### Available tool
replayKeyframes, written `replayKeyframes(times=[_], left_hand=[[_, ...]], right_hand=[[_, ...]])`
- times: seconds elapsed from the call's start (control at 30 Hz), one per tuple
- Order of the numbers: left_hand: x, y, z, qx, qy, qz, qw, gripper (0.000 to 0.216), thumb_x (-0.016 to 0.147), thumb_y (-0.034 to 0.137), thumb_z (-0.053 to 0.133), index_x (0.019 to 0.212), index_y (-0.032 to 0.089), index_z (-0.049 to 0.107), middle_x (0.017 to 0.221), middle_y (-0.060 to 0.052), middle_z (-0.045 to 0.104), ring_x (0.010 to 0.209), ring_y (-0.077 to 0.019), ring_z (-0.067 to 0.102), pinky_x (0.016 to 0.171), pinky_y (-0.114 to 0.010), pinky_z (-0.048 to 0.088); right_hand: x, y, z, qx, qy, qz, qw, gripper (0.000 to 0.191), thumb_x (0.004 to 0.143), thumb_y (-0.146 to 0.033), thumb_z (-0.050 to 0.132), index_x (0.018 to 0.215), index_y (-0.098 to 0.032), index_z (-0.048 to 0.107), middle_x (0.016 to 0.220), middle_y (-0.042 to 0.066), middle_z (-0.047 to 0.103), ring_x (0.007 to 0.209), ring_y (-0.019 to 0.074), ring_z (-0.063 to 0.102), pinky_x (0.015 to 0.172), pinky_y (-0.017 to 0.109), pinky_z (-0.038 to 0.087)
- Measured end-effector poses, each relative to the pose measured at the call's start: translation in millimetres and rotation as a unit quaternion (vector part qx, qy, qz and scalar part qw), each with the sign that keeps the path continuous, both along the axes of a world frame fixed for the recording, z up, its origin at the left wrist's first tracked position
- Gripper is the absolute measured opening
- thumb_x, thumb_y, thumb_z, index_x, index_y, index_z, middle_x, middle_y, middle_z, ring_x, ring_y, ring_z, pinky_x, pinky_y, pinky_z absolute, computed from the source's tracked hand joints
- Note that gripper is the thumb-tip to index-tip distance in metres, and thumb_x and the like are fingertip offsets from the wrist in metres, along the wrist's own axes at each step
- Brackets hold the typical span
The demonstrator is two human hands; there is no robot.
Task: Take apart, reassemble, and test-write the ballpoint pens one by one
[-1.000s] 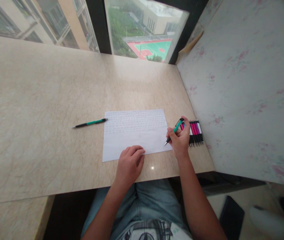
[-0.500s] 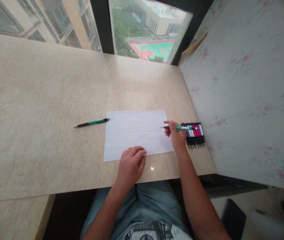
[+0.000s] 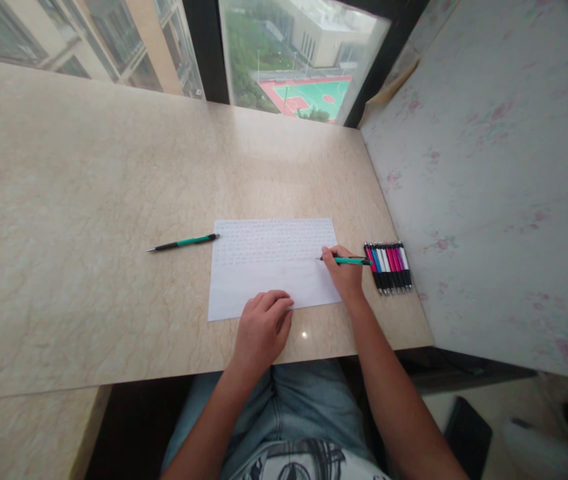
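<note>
A white sheet of paper (image 3: 264, 283) lies on the stone counter, with rows of small handwriting over its upper half. My right hand (image 3: 347, 275) grips a green and black pen (image 3: 349, 261) between thumb and fingers. The pen's tip points left, at the right end of the lowest written rows; whether it touches the paper I cannot tell. On the sheet's bottom edge rests my left hand (image 3: 264, 327), its fingers lying loosely bent on the paper. Another green and black pen (image 3: 183, 243) lies left of the sheet, its end at the paper's edge.
Several pens (image 3: 388, 268) in pink, blue, white and purple lie in a tight row on the right, near the flowered wall (image 3: 489, 200). The counter (image 3: 89, 220) runs back to a window (image 3: 304, 67). Its front edge passes just above my legs.
My right hand has moved slightly left and down over the sheet. Its fingers have closed from a loose, spread hold into a writing grip on the pen. My left hand stays in place.
</note>
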State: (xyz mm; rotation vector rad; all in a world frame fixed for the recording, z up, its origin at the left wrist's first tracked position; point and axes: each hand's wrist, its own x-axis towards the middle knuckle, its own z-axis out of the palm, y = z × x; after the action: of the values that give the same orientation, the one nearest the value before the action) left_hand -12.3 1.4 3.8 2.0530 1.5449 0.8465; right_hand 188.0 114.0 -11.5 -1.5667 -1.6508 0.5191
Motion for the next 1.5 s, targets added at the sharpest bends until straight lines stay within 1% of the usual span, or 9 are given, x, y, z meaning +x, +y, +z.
replayKeyframes(times=[0.13,0.37,0.57,1.0,1.27,1.43,1.5], left_hand=[[-0.2,-0.4,-1.2,-0.003,-0.002,-0.001,1.0,0.015,0.088,0.017,0.057,0.1,0.021,0.066,0.106,-0.006,0.069,0.096,-0.0227,0.062,0.086,-0.04,0.049],[-0.1,-0.5,0.4,-0.003,0.001,0.0,1.0,0.016,0.089,0.017,0.056,0.1,0.022,0.066,0.106,-0.007,0.069,0.096,-0.0229,0.061,0.086,-0.041,0.049],[-0.3,-0.4,1.6,-0.006,0.004,0.001,1.0,0.015,0.089,0.017,0.057,0.1,0.022,0.066,0.106,-0.006,0.069,0.096,-0.0229,0.062,0.085,-0.041,0.049],[0.1,0.2,3.1,-0.006,0.003,0.001,1.0,0.015,0.087,0.015,0.058,0.099,0.021,0.066,0.106,-0.006,0.069,0.095,-0.0232,0.062,0.085,-0.04,0.049],[-0.4,0.0,1.6,-0.009,0.002,0.001,1.0,0.016,0.088,0.016,0.057,0.099,0.022,0.066,0.106,-0.007,0.069,0.096,-0.0231,0.062,0.086,-0.041,0.049],[-0.3,-0.1,1.9,-0.005,0.0,0.001,1.0,0.015,0.088,0.017,0.056,0.098,0.022,0.066,0.105,-0.007,0.069,0.095,-0.023,0.062,0.085,-0.041,0.049],[-0.3,0.0,2.1,-0.005,-0.002,-0.001,1.0,0.015,0.089,0.017,0.056,0.098,0.021,0.066,0.105,-0.007,0.069,0.095,-0.023,0.062,0.085,-0.041,0.049]], right_hand=[[-0.7,1.0,-0.8,-0.005,0.013,0.002,1.0,0.037,0.09,-0.043,0.053,0.062,-0.019,0.054,0.053,-0.004,0.05,0.052,0.0119,0.046,0.055,0.026,0.035],[-2.1,1.5,-1.6,0.006,-0.011,0.001,1.0,0.037,0.09,-0.04,0.052,0.059,-0.02,0.049,0.051,-0.005,0.044,0.05,0.0114,0.042,0.052,0.025,0.031],[-3.0,1.1,1.0,0.02,-0.013,-0.016,1.0,0.037,0.092,-0.039,0.049,0.06,-0.021,0.049,0.053,-0.004,0.047,0.051,0.0118,0.043,0.054,0.025,0.032],[-2.0,2.1,-3.1,0.034,-0.037,-0.011,0.999,0.037,0.092,-0.038,0.048,0.059,-0.021,0.046,0.053,-0.004,0.048,0.052,0.0122,0.045,0.055,0.026,0.032],[-0.9,2.6,-6.0,0.042,-0.053,-0.012,0.998,0.037,0.092,-0.037,0.047,0.058,-0.022,0.043,0.051,-0.005,0.042,0.05,0.0114,0.04,0.054,0.026,0.029],[-0.4,3.1,-6.8,0.053,-0.055,-0.018,0.997,0.034,0.091,-0.033,0.046,0.06,-0.022,0.044,0.053,-0.005,0.043,0.052,0.0117,0.041,0.055,0.026,0.029],[0.8,2.5,-5.8,0.051,-0.038,-0.019,0.998,0.033,0.091,-0.034,0.047,0.06,-0.021,0.045,0.054,-0.005,0.044,0.052,0.0118,0.042,0.055,0.026,0.03]])
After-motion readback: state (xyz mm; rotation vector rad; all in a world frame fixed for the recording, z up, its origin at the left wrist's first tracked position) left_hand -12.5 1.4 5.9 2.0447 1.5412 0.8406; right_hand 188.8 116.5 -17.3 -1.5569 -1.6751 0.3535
